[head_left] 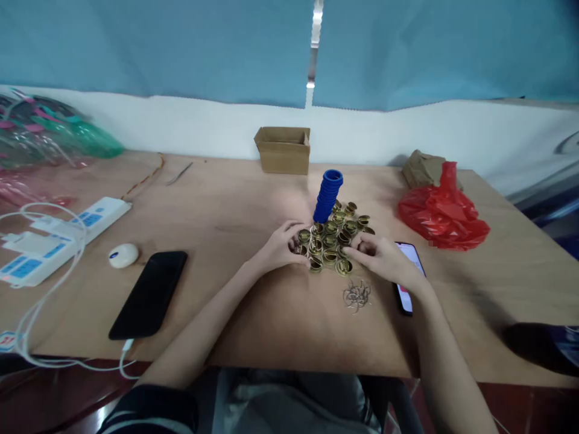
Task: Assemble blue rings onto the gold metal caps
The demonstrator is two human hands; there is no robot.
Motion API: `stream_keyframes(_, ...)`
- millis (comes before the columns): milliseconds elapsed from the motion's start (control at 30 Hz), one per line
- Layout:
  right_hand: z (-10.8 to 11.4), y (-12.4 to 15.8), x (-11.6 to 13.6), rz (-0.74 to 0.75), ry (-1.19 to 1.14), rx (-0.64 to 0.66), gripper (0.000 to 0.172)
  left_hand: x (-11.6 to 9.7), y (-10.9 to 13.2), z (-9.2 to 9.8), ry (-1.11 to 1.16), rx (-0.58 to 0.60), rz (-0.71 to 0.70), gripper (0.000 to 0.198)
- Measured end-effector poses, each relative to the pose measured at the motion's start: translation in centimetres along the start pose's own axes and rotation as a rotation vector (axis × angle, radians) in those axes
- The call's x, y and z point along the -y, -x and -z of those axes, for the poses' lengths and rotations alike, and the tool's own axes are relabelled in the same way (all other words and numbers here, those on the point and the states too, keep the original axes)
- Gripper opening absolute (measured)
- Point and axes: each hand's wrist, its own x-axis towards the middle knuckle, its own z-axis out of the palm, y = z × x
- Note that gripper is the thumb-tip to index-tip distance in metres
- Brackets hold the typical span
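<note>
A cluster of small brass-coloured cup-like metal pieces (330, 241) stands close together on the table. My left hand (281, 247) curves around its left edge, thumb and fingers apart and touching the outer pieces. At the right edge, my right hand (380, 256) rests with bent, parted fingers against the pieces; part of its fingertips is hidden. Behind the cluster, a blue ribbed tube (328, 196) stands slightly tilted, its open end up. A small heap of thin curved metal wires (357, 295) lies in front, nearer to me.
A phone with a lit screen (409, 274) lies partly under my right forearm. Around the table are a red plastic bag (446, 214), an open cardboard box (284, 154), a black phone (149, 295) on a cable, a white round case (123, 255) and a power strip (93, 220).
</note>
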Motion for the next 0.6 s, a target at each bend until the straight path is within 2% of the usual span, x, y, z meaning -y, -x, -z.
stream_keyframes(100,0.2,-0.2,-0.3,0.024,0.07,-0.148,0.032,-0.3,0.0,0.5,-0.053,-0.062,0.018,0.077)
stream_keyframes(200,0.0,-0.4,-0.6,0.028,0.201,-0.157,0.021,-1.0,-0.2,0.9,-0.075,-0.201,0.049,0.034)
stream_keyframes(233,-0.1,-0.4,-0.7,0.022,0.248,-0.142,0.018,-1.3,-0.3,0.9,-0.077,-0.256,0.06,0.028)
stream_keyframes(300,-0.5,-0.5,-0.8,-0.001,0.334,-0.118,0.012,-1.9,-0.4,0.8,-0.087,-0.349,0.07,0.028)
stream_keyframes(367,-0.8,-0.6,-0.9,-0.012,0.398,-0.111,0.009,-2.5,-0.4,0.6,-0.096,-0.392,0.063,0.024)
stream_keyframes(500,-0.6,-0.6,-0.7,0.043,0.402,-0.128,0.012,-3.9,-0.2,-0.1,-0.071,-0.375,0.045,0.021)
stream_keyframes(600,-0.1,-0.2,-0.1,0.095,0.292,-0.239,0.016,-5.3,0.1,-0.6,-0.019,-0.344,0.056,0.02)
